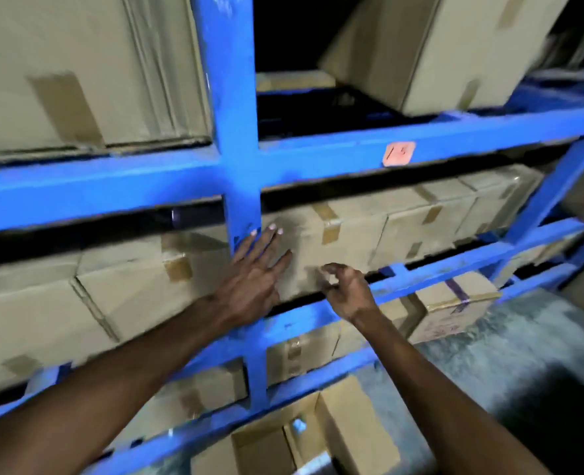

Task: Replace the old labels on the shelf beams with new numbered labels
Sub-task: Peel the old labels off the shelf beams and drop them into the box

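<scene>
One pink label, handwritten number blurred, stuck on upper blue beam, right of blue upright. Well above both hands, touched by neither. Left hand released, fingers spread flat against taped cardboard box one shelf down, just beside upright. Right hand near lower beam, fingers curled in a pinch; contents, if any, not discernible. More boxes on every shelf.

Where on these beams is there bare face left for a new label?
The upper beam is bare between the upright and the pink label, and left of the upright. The lower beam is crowded: left hand and right hand work there.
</scene>
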The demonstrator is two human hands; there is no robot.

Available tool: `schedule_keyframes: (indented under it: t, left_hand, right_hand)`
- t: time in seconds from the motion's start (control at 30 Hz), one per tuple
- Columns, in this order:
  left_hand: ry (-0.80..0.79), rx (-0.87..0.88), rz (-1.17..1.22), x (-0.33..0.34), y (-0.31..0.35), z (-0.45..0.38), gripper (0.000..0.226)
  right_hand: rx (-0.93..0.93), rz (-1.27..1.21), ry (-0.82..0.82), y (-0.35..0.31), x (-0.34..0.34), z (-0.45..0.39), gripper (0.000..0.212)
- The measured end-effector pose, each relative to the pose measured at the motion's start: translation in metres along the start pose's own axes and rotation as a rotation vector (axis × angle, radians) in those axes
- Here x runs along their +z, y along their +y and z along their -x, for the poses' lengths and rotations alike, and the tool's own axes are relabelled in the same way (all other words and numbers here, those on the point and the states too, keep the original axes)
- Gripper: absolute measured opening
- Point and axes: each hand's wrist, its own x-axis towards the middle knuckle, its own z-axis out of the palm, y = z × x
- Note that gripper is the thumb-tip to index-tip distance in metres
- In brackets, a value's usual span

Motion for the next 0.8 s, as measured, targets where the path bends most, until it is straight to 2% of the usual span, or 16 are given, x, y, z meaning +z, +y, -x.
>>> schedule_keyframes:
  t: [0.07,0.27,0.43,0.67,0.8]
  left_hand:
    - [0.119,0.027,0.036,-0.033,-0.016,-0.022,0.066]
    - [0.414,0.075,-0.110,-0.164,-0.071,-0.102,0.065]
    - [0.554,0.040,-0.296,-0.247,-0.111,-0.165,0.068]
    - [0.680,-0.114,-0.503,-0.344,-0.170,-0.250,0.087]
    - [0.658,-0.176,-0.680,-0.365,-0.200,-0.278,0.097]
  right_hand:
    - [-0.110,0.051,0.112,-0.044,-0.043,-0.011,0.037]
    - [-0.426,0.146,0.479,-0.181,-0.183,-0.030,0.038]
    - [-0.578,0.191,0.697,-0.248,-0.274,-0.064,0.036]
    - [-0.635,0.162,0.974,-0.303,-0.382,-0.129,0.030]
    - [-0.596,0.156,1.081,-0.317,-0.424,-0.167,0.029]
